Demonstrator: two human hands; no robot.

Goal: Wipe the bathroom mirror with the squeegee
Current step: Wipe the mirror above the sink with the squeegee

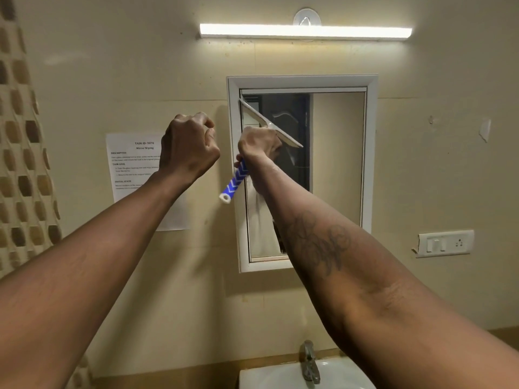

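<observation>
A white-framed mirror [337,164] hangs on the beige wall. My right hand [258,143] grips a squeegee [234,181] by its blue-and-white handle. The white blade runs slantwise across the upper left of the glass, from the frame's top left corner down to the right. Whether the blade touches the glass I cannot tell. My left hand [188,147] is raised in front of the wall left of the mirror, its fingers curled into a fist with nothing in it.
A printed task sheet [132,169] is stuck to the wall behind my left arm. Above the mirror glows a tube light [306,31]. A switch-and-socket plate [445,243] sits at right. Below are a white basin [280,374] and a metal tap [310,362].
</observation>
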